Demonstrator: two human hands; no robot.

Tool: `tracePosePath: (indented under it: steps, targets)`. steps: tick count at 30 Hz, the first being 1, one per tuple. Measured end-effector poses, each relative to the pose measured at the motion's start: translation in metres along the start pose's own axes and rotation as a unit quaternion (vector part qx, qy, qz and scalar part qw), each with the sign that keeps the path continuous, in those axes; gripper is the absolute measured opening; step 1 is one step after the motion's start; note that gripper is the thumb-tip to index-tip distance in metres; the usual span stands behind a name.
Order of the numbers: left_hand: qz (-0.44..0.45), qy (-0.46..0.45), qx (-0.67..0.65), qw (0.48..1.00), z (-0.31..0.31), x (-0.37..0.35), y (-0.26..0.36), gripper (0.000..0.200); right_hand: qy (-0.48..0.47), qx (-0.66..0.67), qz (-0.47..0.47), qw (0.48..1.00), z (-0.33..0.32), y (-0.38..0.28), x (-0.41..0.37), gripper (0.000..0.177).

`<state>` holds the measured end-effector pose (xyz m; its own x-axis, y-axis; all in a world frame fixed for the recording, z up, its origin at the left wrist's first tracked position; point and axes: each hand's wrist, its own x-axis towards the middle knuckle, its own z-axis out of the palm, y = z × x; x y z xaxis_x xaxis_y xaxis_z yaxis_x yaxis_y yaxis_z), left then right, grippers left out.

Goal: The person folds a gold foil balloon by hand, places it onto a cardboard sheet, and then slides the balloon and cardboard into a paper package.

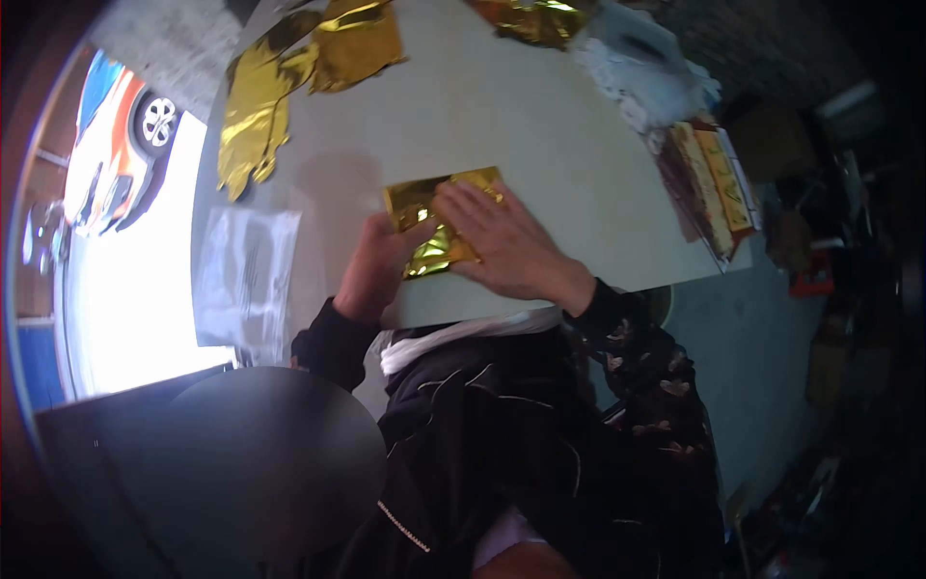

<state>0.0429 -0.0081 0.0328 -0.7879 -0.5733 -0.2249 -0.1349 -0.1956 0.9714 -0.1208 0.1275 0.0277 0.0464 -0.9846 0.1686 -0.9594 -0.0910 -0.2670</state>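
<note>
A shiny gold foil piece (pixel 429 256), folded into a rough square, lies near the front edge of the pale table. My left hand (pixel 374 265) grips its left side, thumb over the top; the other fingers are mostly hidden. Across the right part of the foil my right hand (pixel 506 246) lies flat, its fingers stretched out and pressing the surface. Creases show in the foil between the two hands.
Crumpled gold foil (pixel 256 116) and another gold piece (pixel 359 48) lie at the far left. A clear plastic bag (pixel 249 270) rests at the left edge. White plastic (pixel 641 72) and a printed package (pixel 714 188) are at right. An orange car (pixel 125 135) stands outside.
</note>
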Motion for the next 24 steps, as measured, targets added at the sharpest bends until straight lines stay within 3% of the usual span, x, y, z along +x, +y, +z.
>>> tracePosePath:
  steps: [3,6,7,10,14,16,19,22,24]
  targets:
    - [-0.013,-0.028,-0.052,0.998,0.0,-0.002,0.006,0.026,0.006,0.063,0.01,0.998,0.001,0.002,-0.001,0.079]
    - [-0.034,-0.01,-0.082,0.996,0.004,-0.008,0.014,0.029,0.093,0.066,0.012,0.993,-0.021,0.004,-0.02,0.077]
    - [-0.029,-0.006,-0.084,0.996,0.004,-0.01,0.014,0.03,0.111,0.091,0.041,0.989,-0.044,0.004,-0.028,0.073]
    - [-0.023,0.017,-0.084,0.996,0.001,-0.015,0.015,0.031,0.205,-0.069,0.118,0.969,-0.095,0.031,-0.082,0.064]
    - [-0.057,0.043,-0.132,0.989,-0.009,-0.014,0.005,0.031,0.372,-0.096,0.307,0.87,-0.145,0.106,-0.179,0.054]
    - [-0.047,0.045,-0.145,0.987,-0.012,-0.012,-0.002,0.027,0.352,-0.08,0.438,0.824,-0.158,0.141,-0.228,0.062]
    - [-0.035,0.035,-0.15,0.987,-0.011,-0.009,-0.004,0.023,0.188,-0.149,0.476,0.846,-0.163,0.136,-0.249,0.074]
    - [-0.025,0.033,-0.163,0.986,-0.009,-0.009,-0.006,0.021,0.129,-0.134,0.391,0.901,-0.152,0.131,-0.25,0.078]
    - [-0.024,0.024,-0.174,0.984,-0.012,-0.006,-0.01,0.021,0.131,-0.109,0.38,0.909,-0.145,0.134,-0.251,0.073]
